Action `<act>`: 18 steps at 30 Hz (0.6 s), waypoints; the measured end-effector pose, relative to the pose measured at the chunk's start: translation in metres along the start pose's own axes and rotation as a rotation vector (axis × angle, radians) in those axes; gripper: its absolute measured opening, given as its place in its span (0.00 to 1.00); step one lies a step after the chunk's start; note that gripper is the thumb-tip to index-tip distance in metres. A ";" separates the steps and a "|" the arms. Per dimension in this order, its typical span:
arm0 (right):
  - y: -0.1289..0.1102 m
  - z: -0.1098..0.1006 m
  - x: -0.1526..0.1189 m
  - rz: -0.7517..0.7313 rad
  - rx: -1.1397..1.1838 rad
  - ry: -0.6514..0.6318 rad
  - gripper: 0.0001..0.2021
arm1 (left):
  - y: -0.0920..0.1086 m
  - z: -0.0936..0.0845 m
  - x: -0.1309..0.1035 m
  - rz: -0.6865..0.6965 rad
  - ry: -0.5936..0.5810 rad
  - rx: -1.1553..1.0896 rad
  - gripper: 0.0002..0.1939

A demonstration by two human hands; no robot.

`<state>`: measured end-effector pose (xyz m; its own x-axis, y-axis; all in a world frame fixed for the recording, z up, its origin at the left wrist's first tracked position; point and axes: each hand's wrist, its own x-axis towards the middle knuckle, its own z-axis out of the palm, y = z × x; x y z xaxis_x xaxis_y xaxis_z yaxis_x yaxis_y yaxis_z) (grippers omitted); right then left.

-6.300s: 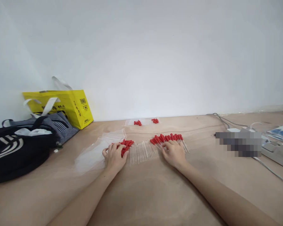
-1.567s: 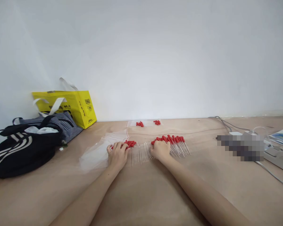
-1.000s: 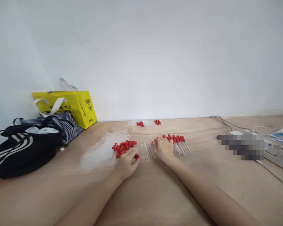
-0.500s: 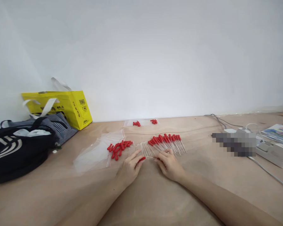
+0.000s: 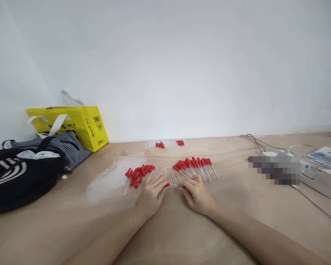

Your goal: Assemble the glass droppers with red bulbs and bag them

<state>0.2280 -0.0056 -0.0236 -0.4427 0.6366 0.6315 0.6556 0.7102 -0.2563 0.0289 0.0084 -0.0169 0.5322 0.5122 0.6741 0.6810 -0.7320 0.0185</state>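
My left hand pinches a red rubber dropper bulb, most of it hidden by the fingers. My right hand grips a thin clear dropper tube by its right end. Tube and bulb lie in line and appear to meet between the two hands. Just beyond my left fingers is a pile of loose red bulbs. Bare clear tubes lie side by side behind the hands. Past my right hand, a row of droppers with red bulbs fitted fans out.
Clear zip bags lie left of the pile. Another bag holding red bulbs is by the wall. A yellow bag, a striped bag and a black bag stand left. A power strip and cables are right.
The fingers of my left hand now cover more of the red bulb. My right hand has shifted very slightly left, still holding the tube. The things on the table lie as before.
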 end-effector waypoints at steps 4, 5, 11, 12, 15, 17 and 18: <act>0.000 0.000 0.000 0.015 0.018 -0.004 0.08 | 0.000 -0.001 0.000 0.028 0.011 0.048 0.09; 0.000 0.000 -0.001 0.013 0.018 -0.006 0.08 | 0.000 -0.001 0.000 0.029 0.013 0.050 0.09; -0.003 0.002 -0.002 -0.011 0.035 -0.012 0.08 | 0.002 -0.002 0.001 0.013 0.018 -0.012 0.08; -0.003 0.002 -0.001 -0.014 0.031 -0.012 0.08 | 0.003 -0.002 0.000 0.007 0.020 -0.035 0.08; -0.002 0.002 0.000 -0.047 -0.012 -0.007 0.09 | 0.003 -0.002 0.000 -0.005 0.016 -0.100 0.09; -0.001 0.001 0.001 -0.087 -0.055 -0.002 0.09 | 0.004 -0.002 -0.001 0.000 0.019 -0.132 0.08; 0.000 0.000 0.002 -0.110 -0.076 0.001 0.10 | 0.004 -0.001 -0.001 0.002 0.021 -0.143 0.08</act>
<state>0.2268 -0.0043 -0.0226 -0.5135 0.5561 0.6536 0.6478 0.7507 -0.1297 0.0306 0.0045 -0.0164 0.5220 0.5020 0.6896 0.6005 -0.7905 0.1208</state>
